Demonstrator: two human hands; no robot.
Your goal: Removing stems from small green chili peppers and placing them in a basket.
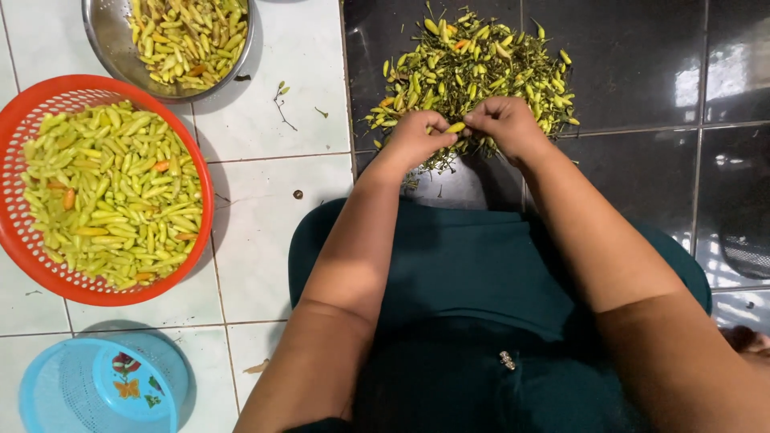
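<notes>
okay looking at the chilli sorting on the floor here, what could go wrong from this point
Both hands, left hand and right hand, pinch one small yellow-green chilli bare, so juice may irritate skin. The loose pile of stemmed chillies lies directly on the glossy black floor tiles, where it could pick up dirt or scatter. The round red plastic basket looks nearly full, so more chillies might spill over.

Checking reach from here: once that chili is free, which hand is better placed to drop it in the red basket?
Left, likely. The left hand pinches the chili and is nearer the red basket.
</notes>
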